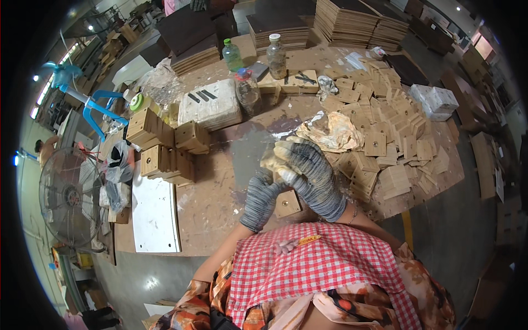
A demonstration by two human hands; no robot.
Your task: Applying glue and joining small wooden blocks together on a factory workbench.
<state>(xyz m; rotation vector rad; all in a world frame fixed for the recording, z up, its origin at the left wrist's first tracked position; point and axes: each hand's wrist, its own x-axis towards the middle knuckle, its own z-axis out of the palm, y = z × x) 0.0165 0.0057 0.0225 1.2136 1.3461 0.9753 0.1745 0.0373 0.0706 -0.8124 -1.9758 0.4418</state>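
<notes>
Over the middle of the worktable, my left hand [263,197] and my right hand [312,171] meet, both in grey knit gloves with stained, yellowish fingertips. The fingers of each are curled in and pressed together; what they hold, if anything, is hidden. Just below them a small wooden block [287,204] with a hole lies on the table, partly covered by the hands. Beyond my right hand is a crumpled, stained cloth [336,132]. To the right spreads a heap of loose wooden blocks [404,146], several showing drilled holes.
Stacked wooden blocks [157,159] and a white panel [155,214] occupy the table's left. Farther back are a wrapped package [212,107], several bottles [276,58] and tall board stacks [346,25]. A caged fan [71,197] stands beyond the left edge.
</notes>
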